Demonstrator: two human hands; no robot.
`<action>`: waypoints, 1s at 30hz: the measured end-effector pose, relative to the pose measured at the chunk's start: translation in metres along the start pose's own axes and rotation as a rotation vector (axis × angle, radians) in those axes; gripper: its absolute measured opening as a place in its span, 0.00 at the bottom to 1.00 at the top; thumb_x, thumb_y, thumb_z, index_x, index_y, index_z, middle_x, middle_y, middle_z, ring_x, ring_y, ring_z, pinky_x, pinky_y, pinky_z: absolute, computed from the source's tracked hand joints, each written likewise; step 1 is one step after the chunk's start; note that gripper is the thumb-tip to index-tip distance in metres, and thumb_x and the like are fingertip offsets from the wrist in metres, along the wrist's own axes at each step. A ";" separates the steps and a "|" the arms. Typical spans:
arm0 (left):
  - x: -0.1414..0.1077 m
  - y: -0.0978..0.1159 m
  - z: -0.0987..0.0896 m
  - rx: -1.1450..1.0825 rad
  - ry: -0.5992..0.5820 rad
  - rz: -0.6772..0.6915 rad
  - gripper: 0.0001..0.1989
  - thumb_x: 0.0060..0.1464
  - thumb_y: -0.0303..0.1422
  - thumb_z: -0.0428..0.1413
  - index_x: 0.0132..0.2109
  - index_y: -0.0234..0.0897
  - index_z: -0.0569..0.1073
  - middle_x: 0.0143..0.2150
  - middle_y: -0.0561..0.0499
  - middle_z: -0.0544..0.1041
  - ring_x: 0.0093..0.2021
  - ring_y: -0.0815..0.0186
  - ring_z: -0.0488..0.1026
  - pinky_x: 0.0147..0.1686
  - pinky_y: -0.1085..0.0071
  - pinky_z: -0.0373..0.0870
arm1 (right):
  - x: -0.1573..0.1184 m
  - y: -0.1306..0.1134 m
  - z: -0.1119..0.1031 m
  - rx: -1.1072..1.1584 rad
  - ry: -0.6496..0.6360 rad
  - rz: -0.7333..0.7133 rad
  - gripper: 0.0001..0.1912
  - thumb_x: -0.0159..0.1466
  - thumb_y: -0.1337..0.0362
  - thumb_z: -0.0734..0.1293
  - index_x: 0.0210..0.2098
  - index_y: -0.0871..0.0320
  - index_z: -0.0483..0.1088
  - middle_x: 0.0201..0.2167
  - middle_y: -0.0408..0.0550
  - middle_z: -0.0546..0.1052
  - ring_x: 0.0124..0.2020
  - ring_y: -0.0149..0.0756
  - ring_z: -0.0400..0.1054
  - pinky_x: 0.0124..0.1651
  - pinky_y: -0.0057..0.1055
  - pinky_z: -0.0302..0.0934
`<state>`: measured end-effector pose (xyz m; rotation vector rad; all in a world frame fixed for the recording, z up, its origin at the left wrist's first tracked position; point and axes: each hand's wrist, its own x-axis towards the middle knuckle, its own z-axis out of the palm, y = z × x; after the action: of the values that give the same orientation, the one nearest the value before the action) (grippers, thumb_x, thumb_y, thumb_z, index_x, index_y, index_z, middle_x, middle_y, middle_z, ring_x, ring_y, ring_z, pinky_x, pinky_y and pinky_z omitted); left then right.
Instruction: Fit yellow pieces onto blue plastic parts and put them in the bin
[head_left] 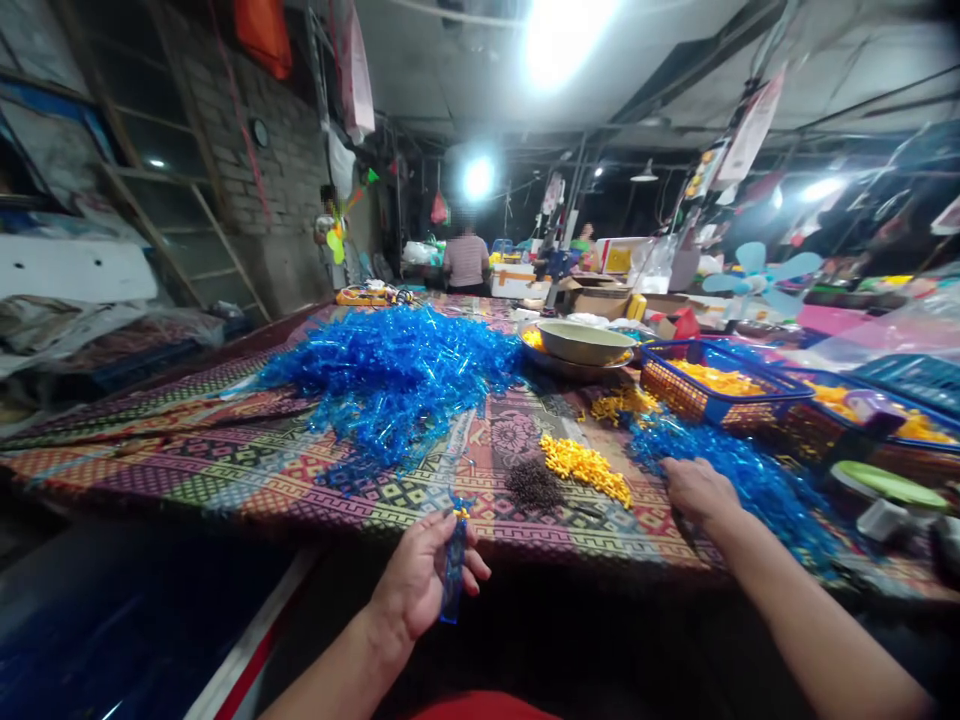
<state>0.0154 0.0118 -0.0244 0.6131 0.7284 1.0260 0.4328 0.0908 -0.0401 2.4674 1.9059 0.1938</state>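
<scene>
The left hand [420,580], its grip narrow, closes around a blue plastic strip [454,570] tipped with yellow, just off the tabletop's patterned cloth [315,480]. Next come dark granules [534,486] and yellow plastic pieces [585,470]; the right hand [701,490], grip open, rests on a heap of blue plastic strips [757,490].

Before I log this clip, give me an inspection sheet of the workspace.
surface: patterned woven mat covering a long table
job's things: blue plastic strip; blue plastic heaps; yellow pieces; dark granules
clutter: beige bowl; blue basket; cardboard box
grippers: left hand holds the strip; right hand touches a heap
cables: ceiling wires
surroundings: brick wall; co-worker; blue fan
</scene>
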 end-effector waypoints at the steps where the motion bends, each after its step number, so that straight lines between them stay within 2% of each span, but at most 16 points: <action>1: 0.000 0.000 0.000 -0.006 0.001 -0.004 0.07 0.52 0.33 0.53 0.32 0.32 0.65 0.27 0.50 0.71 0.20 0.65 0.73 0.15 0.74 0.65 | -0.001 0.001 0.002 -0.006 0.001 -0.001 0.13 0.56 0.74 0.59 0.36 0.59 0.72 0.33 0.55 0.75 0.42 0.47 0.66 0.36 0.32 0.56; 7: -0.004 0.006 -0.001 -0.081 0.015 -0.021 0.07 0.50 0.30 0.56 0.31 0.31 0.66 0.26 0.49 0.71 0.22 0.65 0.73 0.20 0.72 0.69 | -0.001 0.006 0.007 -0.038 0.053 -0.034 0.14 0.60 0.68 0.58 0.42 0.62 0.69 0.38 0.58 0.74 0.44 0.47 0.67 0.40 0.34 0.59; 9: -0.004 0.009 -0.005 -0.118 0.022 -0.010 0.06 0.50 0.29 0.56 0.31 0.31 0.67 0.26 0.49 0.72 0.23 0.64 0.74 0.22 0.71 0.70 | 0.000 0.003 0.002 0.021 0.076 -0.043 0.15 0.61 0.66 0.57 0.45 0.64 0.68 0.40 0.60 0.74 0.44 0.48 0.67 0.42 0.36 0.60; 11: -0.004 0.010 -0.009 -0.160 0.031 0.008 0.05 0.49 0.28 0.57 0.32 0.32 0.68 0.26 0.49 0.73 0.25 0.63 0.75 0.26 0.69 0.72 | -0.001 -0.010 -0.009 0.142 0.108 -0.068 0.16 0.61 0.65 0.58 0.45 0.64 0.68 0.42 0.60 0.73 0.44 0.47 0.68 0.45 0.36 0.60; 14: -0.004 0.010 -0.015 -0.203 0.046 0.016 0.04 0.49 0.27 0.57 0.33 0.32 0.69 0.26 0.50 0.74 0.27 0.62 0.76 0.29 0.66 0.73 | -0.015 -0.056 -0.029 0.422 0.160 -0.233 0.15 0.60 0.63 0.60 0.44 0.62 0.69 0.42 0.58 0.74 0.43 0.44 0.68 0.45 0.35 0.61; 17: -0.006 0.011 -0.021 -0.216 0.047 0.010 0.03 0.50 0.27 0.56 0.33 0.31 0.70 0.26 0.49 0.74 0.28 0.59 0.76 0.29 0.63 0.73 | -0.044 -0.125 -0.039 0.636 0.175 -0.517 0.14 0.61 0.61 0.60 0.43 0.59 0.69 0.39 0.53 0.75 0.39 0.41 0.70 0.42 0.35 0.63; 19: -0.009 0.015 -0.024 -0.219 0.053 0.027 0.02 0.49 0.26 0.56 0.33 0.31 0.70 0.27 0.49 0.75 0.28 0.59 0.76 0.30 0.62 0.74 | -0.064 -0.172 -0.040 0.661 0.147 -0.655 0.12 0.60 0.64 0.61 0.41 0.59 0.70 0.36 0.51 0.76 0.37 0.40 0.70 0.40 0.34 0.64; 22: -0.015 0.023 -0.030 -0.219 0.087 0.072 0.03 0.48 0.24 0.56 0.33 0.32 0.70 0.28 0.50 0.76 0.29 0.59 0.77 0.31 0.61 0.74 | -0.086 -0.222 -0.036 0.560 0.138 -0.720 0.10 0.59 0.69 0.62 0.40 0.61 0.70 0.35 0.51 0.75 0.37 0.38 0.69 0.40 0.32 0.62; 26: -0.019 0.031 -0.040 -0.213 0.142 0.103 0.05 0.47 0.24 0.57 0.33 0.33 0.68 0.27 0.51 0.76 0.28 0.59 0.77 0.31 0.59 0.75 | -0.096 -0.247 -0.035 0.331 0.171 -0.777 0.06 0.62 0.67 0.62 0.34 0.60 0.70 0.32 0.51 0.73 0.35 0.38 0.67 0.37 0.29 0.61; 28: -0.019 0.030 -0.044 -0.195 0.130 0.102 0.06 0.47 0.24 0.58 0.34 0.33 0.68 0.26 0.51 0.76 0.28 0.59 0.77 0.30 0.60 0.75 | -0.095 -0.251 -0.039 0.264 0.191 -0.797 0.06 0.62 0.65 0.62 0.32 0.59 0.70 0.31 0.52 0.73 0.35 0.39 0.66 0.37 0.30 0.60; 30: -0.018 0.027 -0.046 -0.180 0.108 0.104 0.07 0.46 0.25 0.58 0.35 0.33 0.68 0.27 0.50 0.76 0.27 0.59 0.77 0.30 0.60 0.74 | -0.092 -0.258 -0.043 0.227 0.199 -0.802 0.06 0.62 0.63 0.63 0.33 0.58 0.70 0.32 0.53 0.73 0.37 0.40 0.66 0.39 0.30 0.60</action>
<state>-0.0411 0.0117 -0.0284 0.4460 0.6943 1.2139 0.1570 0.0647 -0.0281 1.6149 2.9495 0.2095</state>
